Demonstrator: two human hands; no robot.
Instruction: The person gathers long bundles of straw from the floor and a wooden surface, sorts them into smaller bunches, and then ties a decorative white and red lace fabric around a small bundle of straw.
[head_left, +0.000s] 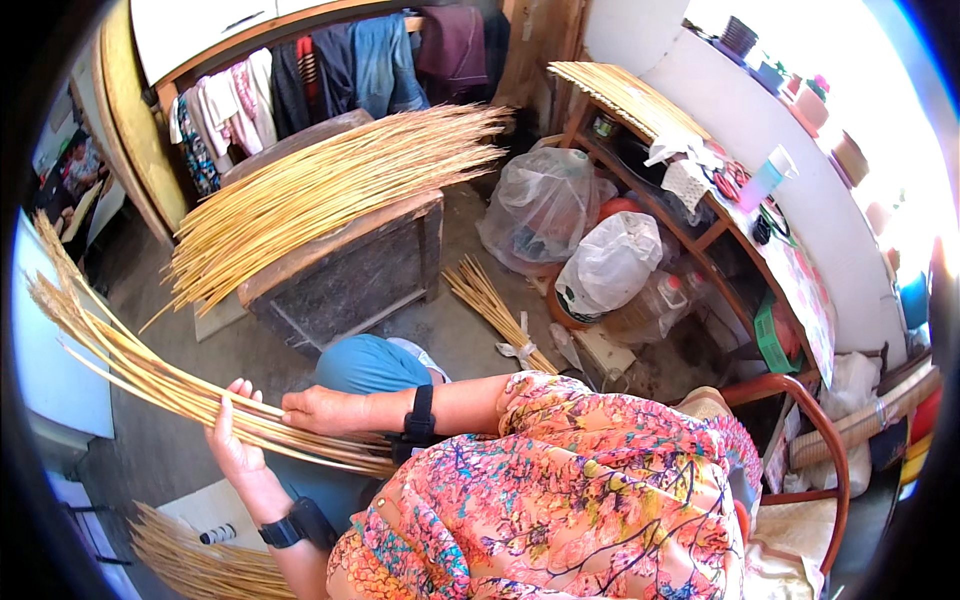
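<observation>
A small bundle of dried plant stalks (172, 386) with feathery heads lies across my lap, its heads reaching to the far left. My left hand (234, 435) is wrapped around the bundle, fingers up over its far side. Close by on the right, my right hand (322, 410) has its thumb and fingers closed at the upper edge of the same stalks. The lower ends of the stalks pass under my right forearm. A large layer of similar stalks (322, 199) is spread over a dark wooden chest in front of me. More stalks (210, 559) lie at the lower left.
A tied bunch of stalks (499, 311) lies on the floor beside plastic bags (544, 206). Along the right wall runs a low shelf table (799, 277) with a spray bottle (765, 180). A red-brown chair armrest (825, 435) curves at my right. A person sits beyond the doorway.
</observation>
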